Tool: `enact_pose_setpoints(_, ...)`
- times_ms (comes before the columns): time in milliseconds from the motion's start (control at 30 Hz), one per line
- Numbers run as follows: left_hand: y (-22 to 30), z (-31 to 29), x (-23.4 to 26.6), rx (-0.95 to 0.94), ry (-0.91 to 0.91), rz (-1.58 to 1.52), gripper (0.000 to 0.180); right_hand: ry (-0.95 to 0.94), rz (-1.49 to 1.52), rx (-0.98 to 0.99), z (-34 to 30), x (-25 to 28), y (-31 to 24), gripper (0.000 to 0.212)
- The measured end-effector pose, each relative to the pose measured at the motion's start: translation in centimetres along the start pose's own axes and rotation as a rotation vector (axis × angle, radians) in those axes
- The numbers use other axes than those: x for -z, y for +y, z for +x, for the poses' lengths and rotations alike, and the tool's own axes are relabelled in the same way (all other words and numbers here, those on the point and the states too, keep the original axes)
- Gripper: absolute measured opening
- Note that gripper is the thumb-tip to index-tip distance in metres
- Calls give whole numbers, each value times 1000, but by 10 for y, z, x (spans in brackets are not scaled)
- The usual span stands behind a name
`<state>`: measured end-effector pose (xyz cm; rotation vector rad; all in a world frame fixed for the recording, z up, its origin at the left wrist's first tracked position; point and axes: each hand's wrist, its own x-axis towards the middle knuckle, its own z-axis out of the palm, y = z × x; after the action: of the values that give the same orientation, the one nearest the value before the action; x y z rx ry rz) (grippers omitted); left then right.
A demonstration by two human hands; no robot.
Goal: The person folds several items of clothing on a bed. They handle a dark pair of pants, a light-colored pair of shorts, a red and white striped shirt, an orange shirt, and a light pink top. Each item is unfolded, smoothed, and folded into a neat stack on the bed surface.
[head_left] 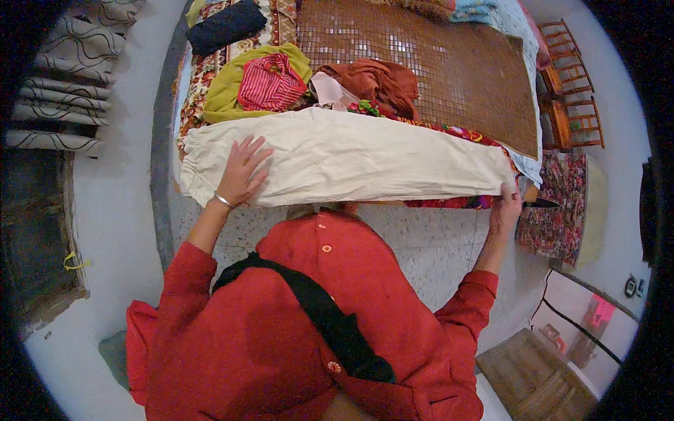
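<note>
A pair of cream trousers (365, 158), folded lengthwise into a long strip, lies along the near edge of the bed. Its left end looks gathered. My left hand (244, 168), with a silver bangle at the wrist, rests flat on the cloth near that end, fingers spread. At the far right end, the fingers of my right hand (507, 203) close on the narrow end of the cloth; the fingertips are partly hidden. Just behind the trousers lie a yellow-green cloth (225, 95), a red striped cloth (270, 83) and a rust-brown cloth (379, 81).
A brown tiled mat (449, 77) covers much of the bed. A dark folded bundle (226, 27) sits at the back left. Wooden chair-like furniture (576, 119) stands on the right, near a flowered cloth (554, 203). Speckled floor (435, 231) shows below the bed.
</note>
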<state>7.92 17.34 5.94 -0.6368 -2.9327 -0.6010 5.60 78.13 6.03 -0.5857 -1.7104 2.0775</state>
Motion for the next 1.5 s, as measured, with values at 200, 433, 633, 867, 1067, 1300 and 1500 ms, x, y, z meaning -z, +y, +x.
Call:
enact_pose_setpoints(200,-7,-5,-21,32,-171,97,57,55,2,0,-8,54,-12,30)
enact_pose_setpoints(433,6,9,-22,30,-214,108,64,354,72,-394,-18,97,90,24)
enact_pose_setpoints(633,75,63,-61,-321,-249,-108,68,310,257,-506,-14,78,82,34)
enact_pose_setpoints(867,138,84,-107,-596,-342,-43,56,413,19,-243,-9,48,50,34)
enact_pose_setpoints(1067,133,77,-120,-651,-574,-303,54,293,-176,267,-35,-75,-42,27)
enact_pose_setpoints(1300,108,108,-28,308,-524,-2322,78,-476,-179,384,-161,-265,-84,25)
enact_pose_setpoints(1500,45,80,21,506,-310,-2163,73,-1460,-253,61,-200,-290,-37,38)
